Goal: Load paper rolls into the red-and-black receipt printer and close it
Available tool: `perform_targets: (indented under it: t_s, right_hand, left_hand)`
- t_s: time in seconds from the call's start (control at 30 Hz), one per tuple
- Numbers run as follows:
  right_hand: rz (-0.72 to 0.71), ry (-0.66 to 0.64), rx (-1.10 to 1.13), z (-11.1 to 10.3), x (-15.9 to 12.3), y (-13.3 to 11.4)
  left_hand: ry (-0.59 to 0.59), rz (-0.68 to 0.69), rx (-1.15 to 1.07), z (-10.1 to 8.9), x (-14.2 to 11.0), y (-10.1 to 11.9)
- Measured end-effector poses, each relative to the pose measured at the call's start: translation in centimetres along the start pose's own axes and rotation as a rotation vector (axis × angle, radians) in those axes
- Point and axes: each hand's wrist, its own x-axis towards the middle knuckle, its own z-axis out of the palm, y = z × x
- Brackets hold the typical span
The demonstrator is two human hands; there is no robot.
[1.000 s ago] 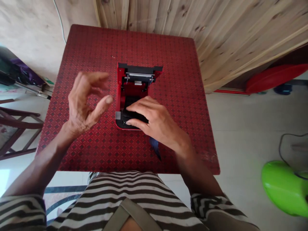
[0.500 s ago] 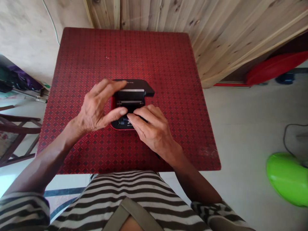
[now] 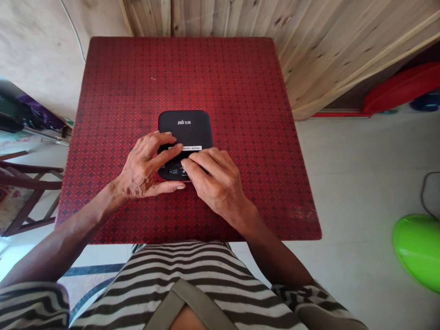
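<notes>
A small black box with a red rim, which looks like a portable printer (image 3: 185,130), lies on the red patterned table. Its lid is down, with a white logo and a white printed strip. My left hand (image 3: 146,165) lies over the box's left side, fingers spread on the lid, thumb stretched along the near edge. At the near right part of the box, my right hand (image 3: 216,178) is closed, thumb and index fingertips pinched together against it. Whatever is between those fingertips is hidden. Small ports and markings show on the near black panel between the hands.
The table (image 3: 261,137) has a dark diamond pattern and stands against a wooden plank wall (image 3: 220,18). A wooden chair (image 3: 30,185) is at the left. On the floor at the right are a green rounded object (image 3: 417,247) and a red one (image 3: 405,87).
The printer's lid, raised half a second ago, has swung down over the compartment. My left hand has shifted from the lid's edge down onto it, thumb now nearer me. My right hand stays in place.
</notes>
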Motion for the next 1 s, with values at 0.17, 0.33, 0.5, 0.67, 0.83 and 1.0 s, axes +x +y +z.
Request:
perform_targets:
  t_s: [0.17,0.33,0.5,0.67,0.83,1.0]
  right_hand:
    - [0.027,-0.027,0.036,0.2,0.1,-0.1]
    - [0.057,0.044,0.107,-1.0,0.2,0.3]
    - [0.417,0.210,0.221,-1.5,-0.9,5.1]
    - [0.640,-0.018,0.591,2.5,-3.2,9.9]
    - [0.630,-0.088,0.703,4.9,-3.4,9.9]
    - [0.583,-0.083,0.678,4.7,-3.1,9.5]
  left_hand:
    - [-0.016,-0.030,0.029,0.5,-0.4,-0.1]
    - [-0.019,-0.020,0.016,0.6,-0.8,0.2]
    - [0.144,-0.062,0.096,0.4,-2.6,1.8]
    - [0.222,-0.088,0.184,1.2,-4.8,2.6]
    - [0.280,-0.102,0.206,2.4,-5.2,2.3]
    - [0.306,-0.089,0.189,2.6,-4.9,2.3]
